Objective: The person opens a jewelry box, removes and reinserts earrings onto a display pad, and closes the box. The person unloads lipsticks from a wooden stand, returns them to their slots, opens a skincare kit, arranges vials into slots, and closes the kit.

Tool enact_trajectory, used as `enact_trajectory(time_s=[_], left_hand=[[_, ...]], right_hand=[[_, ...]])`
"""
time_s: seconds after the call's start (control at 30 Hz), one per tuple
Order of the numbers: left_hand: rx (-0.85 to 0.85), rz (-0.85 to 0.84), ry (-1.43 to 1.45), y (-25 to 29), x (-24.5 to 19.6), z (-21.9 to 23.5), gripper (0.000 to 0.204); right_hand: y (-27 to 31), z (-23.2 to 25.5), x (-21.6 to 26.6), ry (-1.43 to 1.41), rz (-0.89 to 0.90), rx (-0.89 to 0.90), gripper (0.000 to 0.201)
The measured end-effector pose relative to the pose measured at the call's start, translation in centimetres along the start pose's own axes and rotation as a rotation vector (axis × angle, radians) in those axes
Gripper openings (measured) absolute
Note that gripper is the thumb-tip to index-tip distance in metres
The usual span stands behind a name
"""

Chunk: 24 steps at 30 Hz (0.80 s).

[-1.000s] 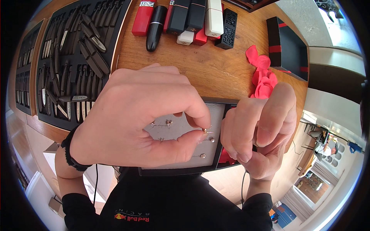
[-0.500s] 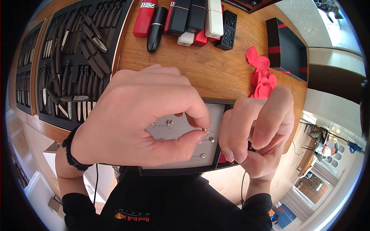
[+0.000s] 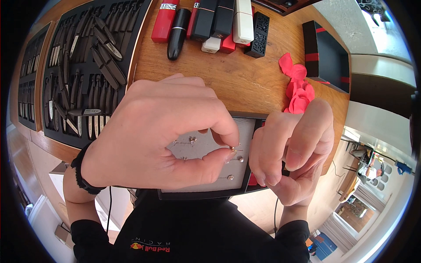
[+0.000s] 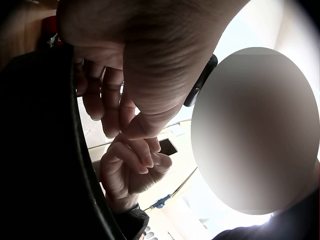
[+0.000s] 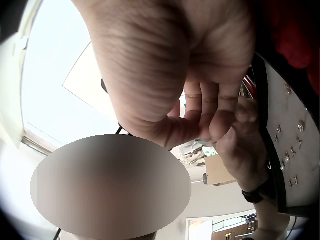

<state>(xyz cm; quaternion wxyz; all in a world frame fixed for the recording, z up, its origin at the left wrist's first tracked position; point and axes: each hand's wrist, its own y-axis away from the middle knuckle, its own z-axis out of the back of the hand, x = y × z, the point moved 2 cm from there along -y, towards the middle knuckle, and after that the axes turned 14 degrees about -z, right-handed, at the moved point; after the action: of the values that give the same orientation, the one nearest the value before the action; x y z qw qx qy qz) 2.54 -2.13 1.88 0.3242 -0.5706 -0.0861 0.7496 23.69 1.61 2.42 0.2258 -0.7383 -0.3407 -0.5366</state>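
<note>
At the far left of the head view a black tray of folding knives [image 3: 83,65] lies on the wooden table [image 3: 237,79]; no writing on the blades can be read. The left hand [image 3: 153,131] hovers over a grey earring pad [image 3: 206,175] in a black case, its fingers curled, thumb and forefinger closed to a tight pinch on a small gold stud earring [image 3: 233,149], whose thin post pokes out to the right just above the pad. Other studs sit in the pad, among them a pair [image 3: 188,140] under the forefinger and a single one [image 3: 230,177] lower down. A black band [image 3: 81,173] circles that wrist. Just beside the pinch, at the pad's right edge, the right hand [image 3: 291,149] is curled too, fingertips bunched against the thumb; whether something tiny sits between them cannot be told, and the right wrist view shows only the bunched tips beside the studded pad [image 5: 290,150]. Above, lipstick cases [image 3: 210,22] in red, black and white lie at the table's top edge, their lettering too small to read. Red petals [image 3: 298,87] are strewn to the right, near a black box [image 3: 326,55] with red stripes. On the person's black shirt a logo reads "Red Bull Racing" [image 3: 150,248], upside down in this view
</note>
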Motion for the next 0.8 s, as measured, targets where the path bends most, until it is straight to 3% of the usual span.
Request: enact_trajectory(time_s=[0.8], left_hand=[[0.000, 0.000, -0.009, 0.07, 0.00, -0.05, 0.019]], right_hand=[[0.04, 0.13, 0.06, 0.025, 0.008, 0.039, 0.049]])
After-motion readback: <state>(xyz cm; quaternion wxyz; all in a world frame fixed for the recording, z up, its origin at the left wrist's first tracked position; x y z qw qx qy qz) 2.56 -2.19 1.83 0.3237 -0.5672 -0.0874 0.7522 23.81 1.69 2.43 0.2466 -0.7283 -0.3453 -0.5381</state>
